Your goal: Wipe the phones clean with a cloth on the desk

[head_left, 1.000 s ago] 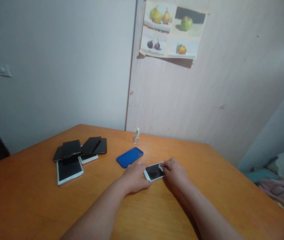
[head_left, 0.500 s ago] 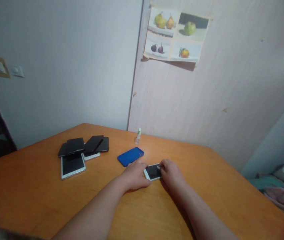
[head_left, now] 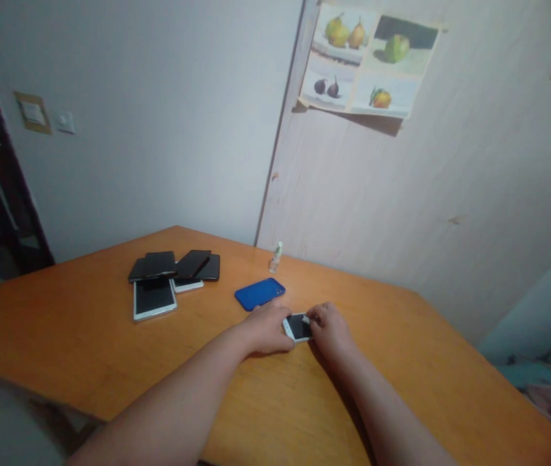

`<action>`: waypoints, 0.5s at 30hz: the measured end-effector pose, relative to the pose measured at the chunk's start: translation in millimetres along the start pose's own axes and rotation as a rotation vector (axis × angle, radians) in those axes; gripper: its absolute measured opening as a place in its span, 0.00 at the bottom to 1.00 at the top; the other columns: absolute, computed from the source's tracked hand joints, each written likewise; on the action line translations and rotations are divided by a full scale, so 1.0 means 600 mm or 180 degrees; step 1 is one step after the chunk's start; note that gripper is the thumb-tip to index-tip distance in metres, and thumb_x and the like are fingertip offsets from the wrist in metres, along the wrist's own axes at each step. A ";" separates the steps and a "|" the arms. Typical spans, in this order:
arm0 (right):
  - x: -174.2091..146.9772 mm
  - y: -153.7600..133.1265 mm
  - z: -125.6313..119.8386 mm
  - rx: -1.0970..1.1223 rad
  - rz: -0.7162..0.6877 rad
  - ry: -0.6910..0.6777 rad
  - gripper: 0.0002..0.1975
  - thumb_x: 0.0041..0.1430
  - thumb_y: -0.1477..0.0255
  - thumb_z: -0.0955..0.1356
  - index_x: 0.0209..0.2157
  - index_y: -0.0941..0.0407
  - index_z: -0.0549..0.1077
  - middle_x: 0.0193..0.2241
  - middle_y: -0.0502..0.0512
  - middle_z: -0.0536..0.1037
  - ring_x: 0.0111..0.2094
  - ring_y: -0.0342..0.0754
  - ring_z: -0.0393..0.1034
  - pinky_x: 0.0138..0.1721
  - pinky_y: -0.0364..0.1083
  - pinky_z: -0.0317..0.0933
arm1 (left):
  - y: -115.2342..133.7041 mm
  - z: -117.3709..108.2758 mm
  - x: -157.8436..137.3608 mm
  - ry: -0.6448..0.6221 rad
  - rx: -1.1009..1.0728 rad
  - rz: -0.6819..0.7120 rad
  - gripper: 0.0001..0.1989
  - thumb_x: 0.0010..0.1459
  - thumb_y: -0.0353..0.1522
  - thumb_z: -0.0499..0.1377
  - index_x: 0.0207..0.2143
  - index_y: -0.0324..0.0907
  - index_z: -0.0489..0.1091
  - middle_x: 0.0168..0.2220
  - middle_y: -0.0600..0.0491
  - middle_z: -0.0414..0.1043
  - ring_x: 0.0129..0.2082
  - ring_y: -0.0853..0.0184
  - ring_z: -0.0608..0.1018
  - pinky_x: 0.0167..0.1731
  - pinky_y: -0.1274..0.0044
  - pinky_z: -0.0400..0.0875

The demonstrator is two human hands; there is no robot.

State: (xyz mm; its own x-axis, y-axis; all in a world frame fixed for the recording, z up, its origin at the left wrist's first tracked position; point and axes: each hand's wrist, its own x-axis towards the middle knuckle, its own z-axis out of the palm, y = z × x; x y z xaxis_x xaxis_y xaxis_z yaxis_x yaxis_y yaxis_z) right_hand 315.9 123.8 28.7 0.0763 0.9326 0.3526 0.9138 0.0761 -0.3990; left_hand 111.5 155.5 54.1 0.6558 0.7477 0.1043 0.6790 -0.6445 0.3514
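A white phone (head_left: 299, 329) with a dark screen lies flat on the wooden table. My left hand (head_left: 271, 329) grips its left end, thumb at the near edge and fingers at the far edge. Over the phone's right part, my right hand (head_left: 326, 327) is closed on a small whitish piece (head_left: 306, 320), perhaps cloth or tissue, pressed to the screen. That hand hides the phone's right end. Just beyond my left hand rests a blue phone case (head_left: 260, 294).
A small clear bottle (head_left: 276, 257) stands near the table's far edge. At the left, a white-framed tablet (head_left: 154, 298) lies partly under black devices (head_left: 160, 264), beside a white phone (head_left: 189, 285) and more dark flat devices (head_left: 211, 266). The wall rises behind the table (head_left: 86, 336).
The camera view has tilted and shifted, so the scene sits differently in the picture. Both hands stay at the phone; the right one has moved only slightly over the screen.
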 end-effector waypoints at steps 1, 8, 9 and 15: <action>-0.001 -0.004 0.000 -0.0006 -0.0051 -0.0046 0.12 0.55 0.81 0.64 0.34 0.56 0.77 0.36 0.56 0.74 0.39 0.48 0.69 0.41 0.43 0.61 | -0.001 0.001 0.000 -0.0004 -0.0013 0.0002 0.19 0.48 0.43 0.62 0.43 0.50 0.73 0.46 0.50 0.70 0.41 0.55 0.77 0.39 0.68 0.73; -0.007 -0.027 0.000 -0.0186 -0.0143 -0.0153 0.09 0.61 0.72 0.64 0.31 0.56 0.76 0.33 0.57 0.75 0.39 0.50 0.69 0.43 0.46 0.61 | 0.002 0.000 0.001 -0.0015 -0.0042 -0.0033 0.20 0.48 0.44 0.62 0.43 0.48 0.73 0.45 0.48 0.71 0.43 0.54 0.77 0.41 0.67 0.73; -0.007 -0.026 0.001 -0.0174 -0.0153 -0.0162 0.08 0.60 0.73 0.64 0.32 0.56 0.76 0.34 0.57 0.76 0.39 0.50 0.69 0.42 0.46 0.61 | 0.003 0.000 0.001 -0.0017 -0.0046 -0.0043 0.20 0.48 0.44 0.62 0.43 0.48 0.73 0.46 0.48 0.71 0.42 0.54 0.77 0.41 0.66 0.73; -0.002 0.001 -0.002 0.0000 0.0031 -0.0067 0.13 0.57 0.77 0.64 0.42 0.55 0.76 0.39 0.56 0.77 0.42 0.50 0.71 0.44 0.46 0.62 | 0.003 -0.002 -0.001 0.0002 -0.0048 -0.0006 0.21 0.47 0.45 0.63 0.43 0.47 0.74 0.46 0.47 0.70 0.43 0.52 0.77 0.43 0.65 0.73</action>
State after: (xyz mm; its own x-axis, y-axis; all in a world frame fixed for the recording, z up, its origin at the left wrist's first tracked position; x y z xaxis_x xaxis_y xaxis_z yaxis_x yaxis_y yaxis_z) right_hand 316.7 122.4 29.0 0.0768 0.9406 0.3307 0.9130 0.0669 -0.4024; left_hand 112.0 153.8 55.6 0.6543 0.7490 0.1043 0.6752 -0.6407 0.3655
